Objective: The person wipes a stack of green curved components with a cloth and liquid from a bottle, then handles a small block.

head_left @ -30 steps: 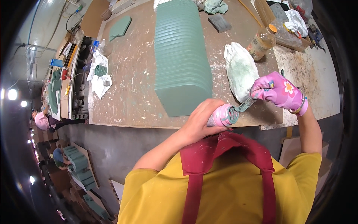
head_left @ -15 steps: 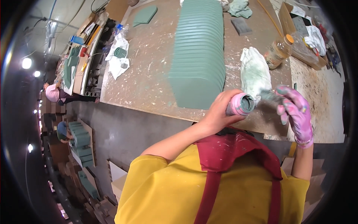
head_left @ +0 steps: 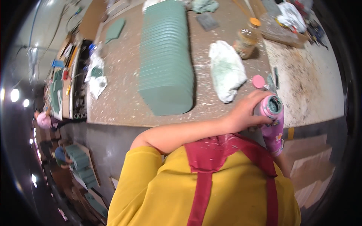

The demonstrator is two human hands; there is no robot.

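Since the earlier frame, the gloved right hand (head_left: 274, 132) has been brought in under the pink bottle (head_left: 270, 108), where it was held apart to the side before.

On the left of the bench (head_left: 124, 101), a crumpled rag (head_left: 96, 75) is seen. A long stack of green tiles (head_left: 166, 60) is laid along the middle. A white cloth (head_left: 226, 69) is spread just right of it, with a capped jar (head_left: 247, 37) behind. A pink lid (head_left: 258, 81) is left on the bench near the bottle. The open bottle is gripped by the bare left hand (head_left: 247, 111), fingers wrapped round its body, at the bench edge. The right hand is pressed against the bottle's lower side; whether its fingers are closed cannot be told.
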